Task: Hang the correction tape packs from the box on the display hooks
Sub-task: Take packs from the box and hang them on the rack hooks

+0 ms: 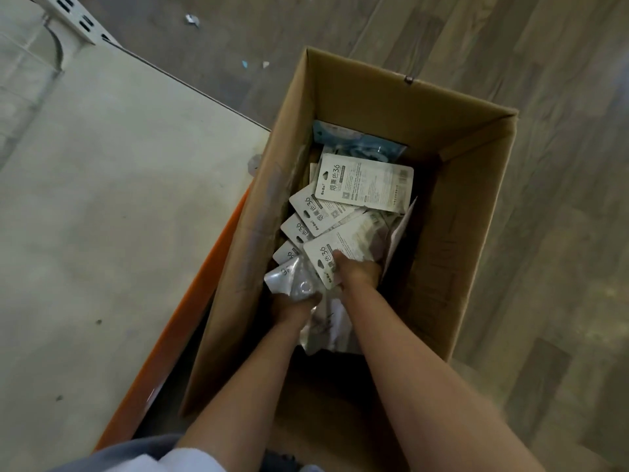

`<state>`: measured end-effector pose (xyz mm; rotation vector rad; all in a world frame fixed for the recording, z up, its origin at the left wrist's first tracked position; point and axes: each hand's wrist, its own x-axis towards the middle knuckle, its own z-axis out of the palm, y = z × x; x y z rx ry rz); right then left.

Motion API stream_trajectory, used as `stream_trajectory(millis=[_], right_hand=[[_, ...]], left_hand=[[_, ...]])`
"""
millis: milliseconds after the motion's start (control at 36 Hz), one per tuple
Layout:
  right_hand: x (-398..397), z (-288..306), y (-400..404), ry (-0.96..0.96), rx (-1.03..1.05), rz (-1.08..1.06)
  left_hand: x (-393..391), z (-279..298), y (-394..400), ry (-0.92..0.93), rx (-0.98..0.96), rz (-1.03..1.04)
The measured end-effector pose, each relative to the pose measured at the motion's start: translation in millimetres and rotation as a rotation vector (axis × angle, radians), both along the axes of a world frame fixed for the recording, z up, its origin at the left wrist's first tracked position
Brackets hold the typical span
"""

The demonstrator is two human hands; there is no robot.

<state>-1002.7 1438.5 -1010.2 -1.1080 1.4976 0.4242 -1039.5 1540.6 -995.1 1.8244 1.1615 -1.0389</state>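
A tall open cardboard box [452, 206] stands on the floor, with several white correction tape packs [366, 187] lying loose in its bottom. Both my arms reach down into it. My left hand [294, 306] grips a pack with its clear blister side up [292, 281] near the box's left wall. My right hand [357, 272] holds a white card-backed pack [343, 250], thumb pressed on the card. A blue-printed pack [357, 141] lies at the far end. No display hooks are in view.
A pale shelf surface [102, 199] with an orange front edge [190, 301] runs along the box's left side. A white slotted shelf upright [73, 23] shows at top left. Wood-pattern floor [544, 80] surrounds the box, with small paper scraps [192, 20] lying on it.
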Motion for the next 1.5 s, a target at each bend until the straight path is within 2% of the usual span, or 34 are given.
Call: stream_trajectory(millis=[139,306,417,667,750,889,1000,1111,1222,1333,1500], right_hand=[[-11.0,36.5,5.4,-0.053,0.139,0.004],[-18.3,126.8,1.3,-0.024,0.164,0.059],[-22.2,192.0,-4.0,-0.054,0.176,0.125],[-27.6,359.8,-14.1,-0.115,0.105,0.343],[-22.6,416.8,-11.5,-0.174,0.069,0.457],[-7.9,512.0,-2.5,-0.324,-0.065,0.785],[8.2,583.1,3.0,-0.428,-0.165,1.040],[27.7,651.1,10.1,-0.486,-0.257,1.233],[45.5,719.6,17.7,-0.622,-0.388,1.420],[54.5,789.0,23.2,-0.713,-0.329,1.506],[51.1,875.2,31.8,-0.902,-0.199,1.504]], left_hand=[[0.7,35.8,-3.3,-0.065,-0.067,0.049],[-4.2,124.3,-8.1,-0.169,0.056,-0.287],[-6.1,185.7,-2.3,-0.245,0.038,-0.384],[-2.3,340.1,34.9,-0.364,-0.004,-0.301],[-0.1,394.3,49.3,-0.405,-0.024,-0.266],[9.6,484.4,68.8,-0.474,-0.032,-0.207],[20.1,553.0,82.6,-0.607,-0.022,-0.186],[26.4,623.1,96.2,-0.731,-0.042,-0.184],[26.0,681.5,118.5,-0.829,-0.049,-0.206],[19.9,744.9,138.2,-0.938,-0.078,-0.221],[-5.5,836.2,157.3,-1.102,-0.108,-0.309]])
